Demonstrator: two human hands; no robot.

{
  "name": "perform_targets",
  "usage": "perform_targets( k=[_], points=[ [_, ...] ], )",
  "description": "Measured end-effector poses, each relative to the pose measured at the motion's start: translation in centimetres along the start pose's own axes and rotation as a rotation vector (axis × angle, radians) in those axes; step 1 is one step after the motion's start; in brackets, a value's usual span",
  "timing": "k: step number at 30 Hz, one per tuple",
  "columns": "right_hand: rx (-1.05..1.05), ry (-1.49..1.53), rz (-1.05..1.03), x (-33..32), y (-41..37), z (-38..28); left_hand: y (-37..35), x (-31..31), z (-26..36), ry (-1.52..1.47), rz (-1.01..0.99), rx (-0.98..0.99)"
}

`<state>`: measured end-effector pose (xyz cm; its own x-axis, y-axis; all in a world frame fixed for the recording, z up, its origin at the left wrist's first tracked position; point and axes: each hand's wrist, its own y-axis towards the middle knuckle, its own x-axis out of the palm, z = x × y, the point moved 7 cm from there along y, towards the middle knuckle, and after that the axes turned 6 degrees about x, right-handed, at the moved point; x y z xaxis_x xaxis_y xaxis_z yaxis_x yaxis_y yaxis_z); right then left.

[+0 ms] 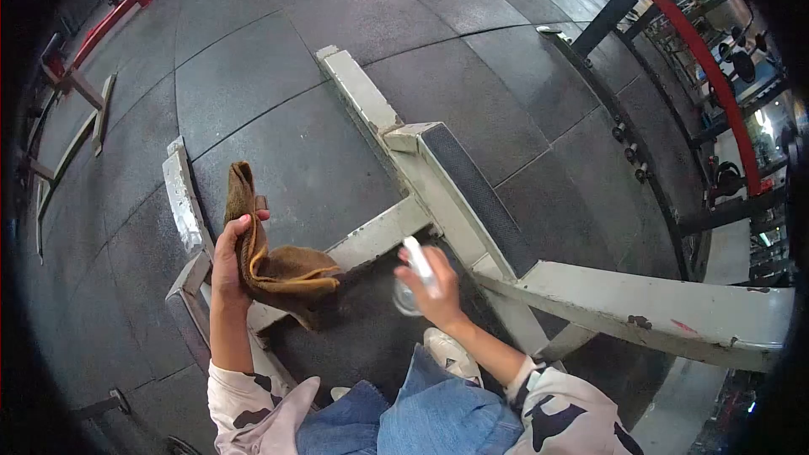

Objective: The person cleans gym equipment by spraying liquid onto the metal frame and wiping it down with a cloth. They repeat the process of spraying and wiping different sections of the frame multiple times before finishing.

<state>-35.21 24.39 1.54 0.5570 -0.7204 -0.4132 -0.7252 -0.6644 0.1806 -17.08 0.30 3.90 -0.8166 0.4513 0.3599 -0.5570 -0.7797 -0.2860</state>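
Observation:
A folded brown cloth [291, 274] with an orange edge hangs from my left hand [229, 257], whose fingers are closed round it. My right hand [438, 291] grips a clear spray bottle [408, 297] with a white spray head, somewhat blurred by motion. The bottle is over the dark floor, to the right of the cloth and apart from it. Beneath both hands runs a cream metal frame [379, 234] with chipped paint. A black textured pad [472, 190] covers an upright part of it, beyond my right hand.
A thick cream beam [657, 307] with worn paint extends to the right. Dark rubber tiles [354, 13] cover the floor. Gym equipment with a red bar [716, 84] stands at the right, and another red-framed machine [109, 25] at the far left. My shoe [451, 354] is beside the frame.

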Motion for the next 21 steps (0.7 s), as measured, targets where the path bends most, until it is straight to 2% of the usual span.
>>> perform_targets(
  k=[2,4,6,12,14,15,16,17,20,21],
  points=[
    [-0.077,0.063,-0.009,2.9,2.7,-2.5,-0.6,0.0,1.6,0.116,0.044,0.000],
    [-0.268,0.108,-0.001,6.3,5.9,-4.5,-1.0,-0.5,3.3,0.145,0.046,0.050],
    [-0.297,0.142,0.079,9.4,9.0,-5.9,-1.3,-0.9,5.0,0.116,0.024,0.106],
    [-0.197,0.108,-0.121,19.0,13.8,-2.1,-0.6,-2.1,4.3,0.033,0.122,0.123],
    [-0.225,0.093,-0.114,20.7,13.8,-0.7,-0.1,-2.8,2.9,0.005,0.152,0.106],
    [-0.252,0.078,-0.116,20.8,13.7,-0.8,0.0,-2.7,2.4,0.005,0.148,0.100],
    [-0.161,0.077,-0.235,21.6,13.7,0.0,0.1,-2.7,1.9,-0.025,0.189,0.079],
    [-0.154,0.074,-0.236,21.6,13.3,0.2,0.0,-2.9,1.3,-0.054,0.233,0.057],
    [-0.148,0.012,-0.217,20.0,11.9,0.0,-0.1,-2.7,0.4,-0.058,0.184,0.014],
    [-0.083,0.140,-0.181,18.7,11.3,0.8,-0.1,-2.4,0.3,-0.053,0.184,0.011]
  ],
)
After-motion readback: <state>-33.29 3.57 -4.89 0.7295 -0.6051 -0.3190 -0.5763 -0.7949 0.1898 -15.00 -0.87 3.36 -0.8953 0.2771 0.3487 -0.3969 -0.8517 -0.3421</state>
